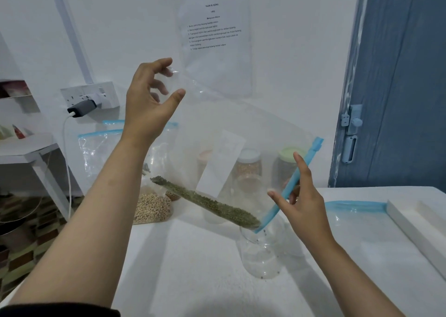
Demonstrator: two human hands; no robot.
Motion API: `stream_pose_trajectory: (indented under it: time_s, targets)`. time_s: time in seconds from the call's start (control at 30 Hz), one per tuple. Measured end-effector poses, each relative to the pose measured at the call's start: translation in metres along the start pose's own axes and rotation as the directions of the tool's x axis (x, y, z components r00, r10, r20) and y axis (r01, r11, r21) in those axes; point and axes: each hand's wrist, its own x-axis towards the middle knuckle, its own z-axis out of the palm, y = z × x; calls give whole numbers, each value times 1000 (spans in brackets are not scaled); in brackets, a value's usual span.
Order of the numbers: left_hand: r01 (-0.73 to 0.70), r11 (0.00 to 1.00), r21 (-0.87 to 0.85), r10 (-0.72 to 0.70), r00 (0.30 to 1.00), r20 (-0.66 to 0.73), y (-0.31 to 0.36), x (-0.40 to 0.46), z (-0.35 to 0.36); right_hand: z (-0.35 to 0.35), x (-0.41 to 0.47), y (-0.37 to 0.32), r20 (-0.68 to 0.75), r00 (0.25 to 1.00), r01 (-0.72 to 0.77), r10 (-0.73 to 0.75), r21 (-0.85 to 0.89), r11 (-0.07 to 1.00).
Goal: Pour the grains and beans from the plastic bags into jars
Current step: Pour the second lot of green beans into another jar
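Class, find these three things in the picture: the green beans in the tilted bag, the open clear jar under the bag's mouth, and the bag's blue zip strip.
green beans (212, 205), head view, middle of the bean line.
clear jar (261, 256), head view, front wall.
blue zip strip (293, 181), head view, mid-strip.

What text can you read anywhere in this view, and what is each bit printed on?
"TASK & GOAL": heading on the paper sheet stuck to the wall.
"1483": appears to be the number beneath that heading; small, so uncertain.
Short title line under the number: too blurred to read.
Numbered list lines on the same sheet: too small and blurred to quote reliably.
White label panel on the tilted plastic bag: no writing visible.
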Motion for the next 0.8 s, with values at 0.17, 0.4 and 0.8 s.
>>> stream_pose_trajectory:
  time_s: [0.17, 0.4, 0.8]
  targets:
    - [-1, 1000, -5, 1, 1000, 12, -1, 1, 2, -1, 0, 1, -14, 1000, -17, 17, -5, 1000]
    - [-3, 1000, 5, 2, 1000, 23, -4, 1, 2, -3, 3, 4, -55, 998, -24, 25, 17, 1000]
    - [-16, 1000, 20, 16, 1000, 9, -7, 0, 3, -8, 8, 2, -39, 997, -63, 68, 121, 991]
